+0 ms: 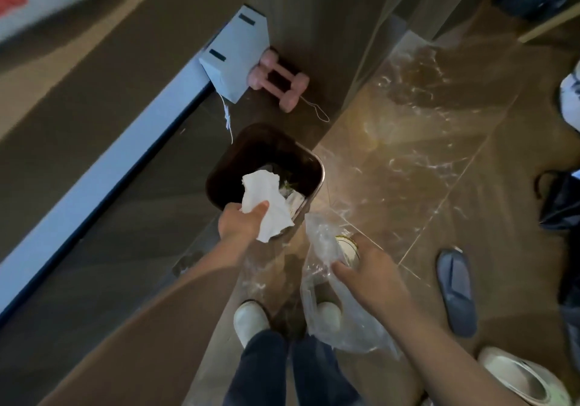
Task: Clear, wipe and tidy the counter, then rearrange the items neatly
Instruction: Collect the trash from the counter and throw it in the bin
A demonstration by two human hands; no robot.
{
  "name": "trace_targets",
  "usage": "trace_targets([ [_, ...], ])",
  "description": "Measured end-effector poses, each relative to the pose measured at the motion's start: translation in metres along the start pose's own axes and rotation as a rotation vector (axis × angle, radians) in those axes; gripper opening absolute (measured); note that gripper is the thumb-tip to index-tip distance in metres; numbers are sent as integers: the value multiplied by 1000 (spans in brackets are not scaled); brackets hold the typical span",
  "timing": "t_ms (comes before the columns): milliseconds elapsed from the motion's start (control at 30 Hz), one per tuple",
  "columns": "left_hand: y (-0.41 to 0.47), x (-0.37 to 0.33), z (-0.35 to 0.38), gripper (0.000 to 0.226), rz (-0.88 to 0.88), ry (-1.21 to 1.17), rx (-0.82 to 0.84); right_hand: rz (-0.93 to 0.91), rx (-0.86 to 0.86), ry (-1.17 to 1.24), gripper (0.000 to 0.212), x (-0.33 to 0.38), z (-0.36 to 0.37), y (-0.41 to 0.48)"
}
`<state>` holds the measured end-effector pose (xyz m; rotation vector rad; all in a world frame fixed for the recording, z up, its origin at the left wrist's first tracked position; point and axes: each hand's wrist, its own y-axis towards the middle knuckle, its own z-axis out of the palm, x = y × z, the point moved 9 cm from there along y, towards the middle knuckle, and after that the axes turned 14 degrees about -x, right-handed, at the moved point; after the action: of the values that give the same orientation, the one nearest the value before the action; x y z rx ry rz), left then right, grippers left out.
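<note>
Bin (pixel 233 167) contents dim beneath tissue (pixel 266 200)

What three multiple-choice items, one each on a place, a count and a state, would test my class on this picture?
1. Where is the tissue?
A on the floor
B on a slipper
C over the bin

2. How many pink dumbbells are there?
A one
B two
C three

3. The right hand is:
A gripping a clear bag
B open and empty
C flat on the floor

Answers:
1. C, the left hand holds it above the bin's opening.
2. B, two lie side by side.
3. A, its fingers pinch the bag.
</note>
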<state>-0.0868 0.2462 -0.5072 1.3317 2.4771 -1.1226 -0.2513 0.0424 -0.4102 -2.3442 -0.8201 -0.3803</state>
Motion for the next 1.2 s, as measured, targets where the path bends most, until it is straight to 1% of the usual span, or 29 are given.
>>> trace_targets([
  [67,9,-4,7,66,13,-3,-13,5,-3,9,38,-4,7,6],
  [100,13,-6,10,73,24,-17,-9,9,-1,13,38,-6,11,9],
  [200,23,-8,21,109,22,-109,44,22,5,-6,37,-11,19,19],
  [233,26,-7,23,114,28,-109,57,25,7,-19,38,-12,20,21],
  [267,30,-5,26,112,39,-93,66,26,7,-26,39,-14,22,24],
  [300,32,-3,27,106,49,-77,71,24,5,-30,39,-14,23,26],
  [433,23,-1,16,71,114,18,93,23,-4,-14,37,-12,24,35],
  [533,15,4,6,46,205,99,123,-1,-12,-19,45,-2,27,44],
  [633,8,7,-8,23,275,174,129,-48,-28,-25,39,15,29,55],
  [700,6,13,-13,14,297,207,144,-88,-28,-32,37,29,32,63],
  [867,0,24,-31,13,329,225,150,-221,-78,-19,47,73,41,86],
  [1000,-1,33,-42,12,352,239,144,-317,-109,-6,38,110,48,104],
  [1067,2,35,-46,10,343,229,137,-353,-101,21,38,124,56,111],
  [1133,5,36,-49,9,341,227,124,-378,-76,27,43,131,67,117],
  [1200,8,36,-51,8,340,246,107,-397,-9,-23,63,130,84,121],
])
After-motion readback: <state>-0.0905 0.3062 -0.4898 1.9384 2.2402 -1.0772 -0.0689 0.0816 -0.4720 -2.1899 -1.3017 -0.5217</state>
